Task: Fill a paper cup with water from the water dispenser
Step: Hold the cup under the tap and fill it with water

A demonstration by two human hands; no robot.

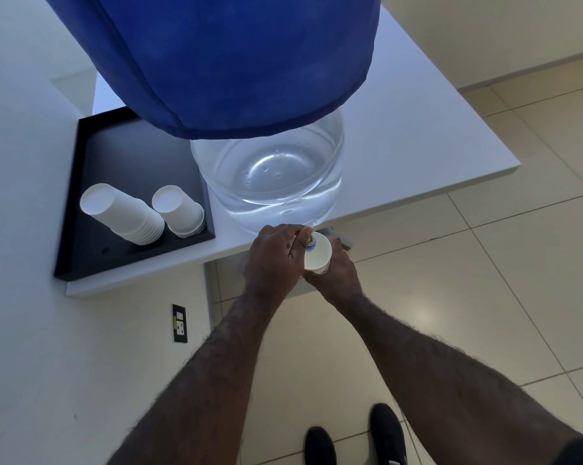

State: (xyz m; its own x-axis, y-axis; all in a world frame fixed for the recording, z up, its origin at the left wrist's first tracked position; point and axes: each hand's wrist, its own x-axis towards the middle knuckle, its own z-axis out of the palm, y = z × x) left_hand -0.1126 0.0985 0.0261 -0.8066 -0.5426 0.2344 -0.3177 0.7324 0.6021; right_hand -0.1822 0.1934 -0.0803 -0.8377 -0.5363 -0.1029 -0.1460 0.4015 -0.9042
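I'm seeing the cup (318,255) sitting just under the tap (309,242) at the table (417,139) edge, my right hand (337,271) wrapping it from below at 5 o'clock. My left hand (274,256) is pinching the tap from 9 o'clock. The jug (270,176) is standing at 12 o'clock under a blue cover (233,55). A tray (92,250) of stacked cups (122,213) is lying at 9 o'clock.

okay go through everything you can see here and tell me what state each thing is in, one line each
Paper cup: upright under the tap, held; fill level not visible.
Tap: under the left hand's fingers.
Left hand: on the tap.
Right hand: grip closed around the cup.
Water bottle: holds water, top covered by blue cloth.
Cup stacks: two, upside down in the black tray.
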